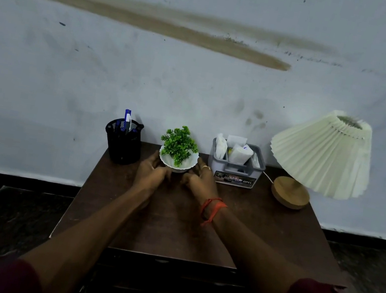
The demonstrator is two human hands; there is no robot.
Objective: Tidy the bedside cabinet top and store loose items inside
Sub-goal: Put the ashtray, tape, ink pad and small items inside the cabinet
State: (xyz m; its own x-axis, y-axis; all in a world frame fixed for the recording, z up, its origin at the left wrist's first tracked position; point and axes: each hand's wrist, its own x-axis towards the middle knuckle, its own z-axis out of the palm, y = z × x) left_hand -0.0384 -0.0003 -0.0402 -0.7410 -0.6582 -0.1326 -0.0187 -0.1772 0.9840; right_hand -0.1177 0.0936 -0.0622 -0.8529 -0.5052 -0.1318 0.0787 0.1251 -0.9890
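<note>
A small green plant in a white scalloped pot stands at the back middle of the dark brown cabinet top. My left hand cups the pot's left side with curled fingers. My right hand, with a ring and an orange wrist thread, wraps round its right side. To the left of the plant stands a black mesh pen holder with blue pens. A grey organiser box filled with white packets sits to the right.
A table lamp with a cream pleated shade and round wooden base leans at the back right corner, its cord running behind the box. The wall rises straight behind the cabinet. Dark drawer fronts show below the front edge.
</note>
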